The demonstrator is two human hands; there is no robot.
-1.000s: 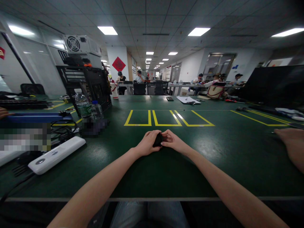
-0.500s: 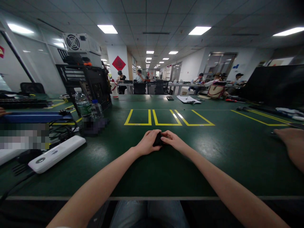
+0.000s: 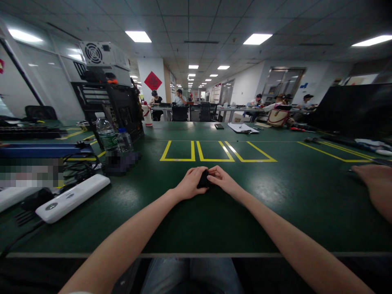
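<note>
Two hands meet at one small black object over a green counter.
The left hand (image 3: 192,183) wraps its fingers and thumb around the one small black object (image 3: 203,179), near the middle of the counter (image 3: 202,228); the right hand (image 3: 224,182) has bent fingers at the object's right side, and whether they grip it cannot be told. Beyond the hands, three yellow tape outlines (image 3: 178,160) sit in a row. Farther back lie one phone (image 3: 219,126) and one clipboard (image 3: 243,128) bearing paper. To the left, two clear bottles (image 3: 107,134) stand side by side, one blue-capped, with one white-and-red tumbler (image 3: 148,115) farther back. One other person's hand (image 3: 372,183) shows at the right edge.
</note>
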